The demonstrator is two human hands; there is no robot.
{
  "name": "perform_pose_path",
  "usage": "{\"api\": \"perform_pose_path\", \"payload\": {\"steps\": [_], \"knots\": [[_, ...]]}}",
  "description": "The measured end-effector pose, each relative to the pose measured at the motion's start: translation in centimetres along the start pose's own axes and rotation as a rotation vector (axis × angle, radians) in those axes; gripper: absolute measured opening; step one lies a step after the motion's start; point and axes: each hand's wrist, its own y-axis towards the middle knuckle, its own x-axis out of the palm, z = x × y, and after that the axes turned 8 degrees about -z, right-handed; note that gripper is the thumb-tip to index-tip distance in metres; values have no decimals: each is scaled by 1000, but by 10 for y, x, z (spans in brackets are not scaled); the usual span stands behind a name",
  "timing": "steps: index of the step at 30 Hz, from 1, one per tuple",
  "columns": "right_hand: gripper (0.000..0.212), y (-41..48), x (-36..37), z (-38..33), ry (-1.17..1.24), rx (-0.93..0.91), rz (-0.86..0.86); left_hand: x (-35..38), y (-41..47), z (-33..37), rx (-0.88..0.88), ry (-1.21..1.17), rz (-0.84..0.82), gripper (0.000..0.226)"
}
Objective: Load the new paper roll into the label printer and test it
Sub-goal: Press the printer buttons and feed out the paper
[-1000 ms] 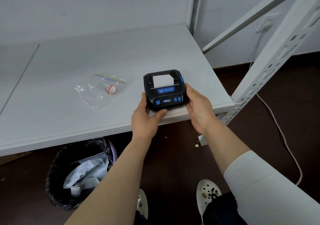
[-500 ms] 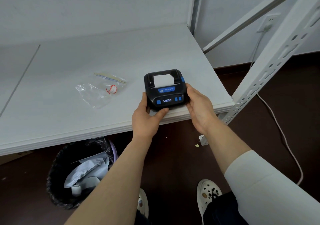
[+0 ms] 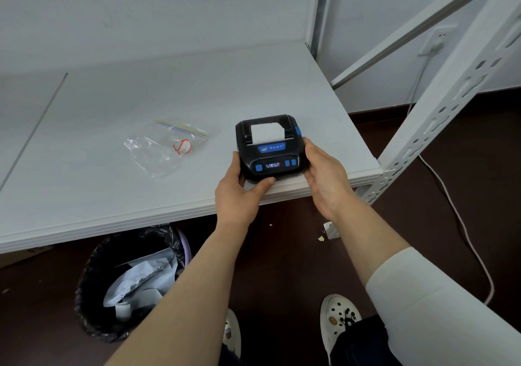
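Hardly moved since a second ago. Leaves a clear plastic zip bag [image 3: 166, 147] on the white shelf board [image 3: 112, 106], left of centre; grips the black-and-blue label printer [image 3: 272, 151], mid-frame at the board's front edge, with left hand [image 3: 239, 193], thumb along its front. Clasps its right side with right hand [image 3: 324, 177], white paper [image 3: 266, 132] showing on top.

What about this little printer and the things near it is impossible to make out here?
Head view:
The screen on the printer: writing too small to read.
Its sides and near edge: covered by the left hand and right hand holding it.
Only a white strip of paper shows; the cover hides any roll.
In the clear bag, the white and red item is too small to name.
The table hides the bin's far part.
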Motion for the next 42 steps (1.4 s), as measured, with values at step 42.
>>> {"api": "perform_pose_path", "payload": {"steps": [42], "knots": [[67,0,-8,6,-222,-33,-56,0,1,0,-23,7,7,72]]}}
